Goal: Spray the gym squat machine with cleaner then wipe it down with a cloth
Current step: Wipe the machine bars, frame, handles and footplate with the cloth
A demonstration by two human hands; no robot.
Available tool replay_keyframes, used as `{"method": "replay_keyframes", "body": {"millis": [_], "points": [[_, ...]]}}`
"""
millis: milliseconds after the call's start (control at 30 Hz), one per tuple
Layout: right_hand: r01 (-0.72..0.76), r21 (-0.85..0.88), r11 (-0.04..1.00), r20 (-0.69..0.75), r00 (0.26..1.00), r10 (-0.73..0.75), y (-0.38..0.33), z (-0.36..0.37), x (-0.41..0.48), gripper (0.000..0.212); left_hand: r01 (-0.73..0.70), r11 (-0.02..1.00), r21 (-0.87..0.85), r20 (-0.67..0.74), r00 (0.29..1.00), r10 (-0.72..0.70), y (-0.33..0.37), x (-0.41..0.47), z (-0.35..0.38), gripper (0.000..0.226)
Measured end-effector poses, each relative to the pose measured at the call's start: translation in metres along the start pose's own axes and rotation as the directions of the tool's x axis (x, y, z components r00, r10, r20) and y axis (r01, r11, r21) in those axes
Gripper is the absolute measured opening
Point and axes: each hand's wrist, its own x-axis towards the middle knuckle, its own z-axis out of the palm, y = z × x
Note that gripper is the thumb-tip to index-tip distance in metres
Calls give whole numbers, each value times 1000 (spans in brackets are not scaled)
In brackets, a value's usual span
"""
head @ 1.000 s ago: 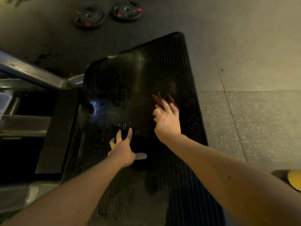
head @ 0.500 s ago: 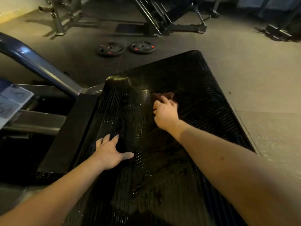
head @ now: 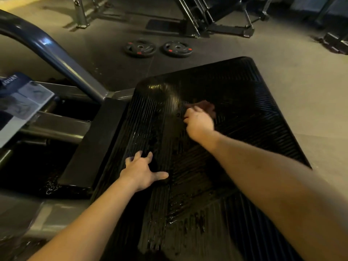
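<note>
Left hand: the left hand (head: 143, 173) is lying flat on the near part of the foot platform (head: 244, 95), fingers spread, thumb out, gripping nothing. It is probably bracing the person, who is leaning far over the machine.

Right hand: the right hand (head: 198, 122) is reaching further up the platform and bearing down on the cloth (head: 207, 107). Motion blur is hiding whether the fingers are lying flat on it or bunching it, so I cannot tell.

Cloth: the reddish-brown cloth is sitting on the middle of the platform, touching it. It is peeking out beyond the right fingertips, with most of it covered by the hand.

Platform: the ribbed black rubber is glistening in wet streaks, mainly near the left hand and toward the near edge. This suggests the spraying is done and the wiping is under way, with much of the surface still waiting.

Containers: none are showing, and the cleaner bottle is not appearing anywhere in view.

Surroundings: the machine's grey frame bar (head: 56, 55) is rising at the left beside an instruction label (head: 22, 102). Two weight plates (head: 140, 48) are lying on the floor (head: 301, 76), well apart from the platform.
</note>
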Motion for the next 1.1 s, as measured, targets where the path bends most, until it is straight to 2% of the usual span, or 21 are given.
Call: {"method": "replay_keyframes", "body": {"millis": [133,200,267,333,433,500,567,633,733,833,900,967,1033,1100], "points": [[260,74,963,179,946,-269,-86,41,-19,33,15,998,56,-38,999,-13,-3,-1,5,107],[327,77,942,205,919,-336,-88,41,-20,36,24,997,68,-40,999,-21,-2,-2,4,106],[352,7,936,227,911,-344,-63,23,-14,34,5,997,81,-23,1000,-3,-1,-3,4,105],[304,-112,946,214,937,-276,-27,-1,-2,34,-5,995,96,-23,1000,7,-2,-6,3,105],[129,-199,971,97,989,-111,23,-30,14,32,-11,997,79,-26,1000,13,-1,-6,3,105],[10,-178,984,47,999,-2,28,-30,16,33,-7,997,76,-20,1000,9,-1,-5,2,106],[-20,-111,994,-9,1000,19,8,-16,15,29,-2,997,76,-24,1000,4,-1,-2,3,107],[70,-48,996,-7,997,-70,-26,6,11,28,2,997,78,-26,1000,0,-2,-1,3,108],[264,63,962,125,955,-270,-83,33,-8,29,12,997,76,-17,1000,-11,-1,-1,3,107],[348,70,935,225,907,-355,-81,37,0,33,3,997,73,-25,1000,-1,-2,-2,3,108],[309,17,951,247,920,-303,-53,19,9,38,-11,997,71,-32,999,13,-4,-3,3,107],[219,-80,972,182,962,-202,-15,-3,18,43,-21,998,54,-30,999,23,-4,-4,4,107],[99,-152,983,109,991,-83,15,-23,23,40,-28,999,45,-29,999,29,-5,-4,3,106],[-1,-133,991,65,998,9,24,-30,18,35,-26,998,51,-29,999,27,-4,-5,3,106]]}}
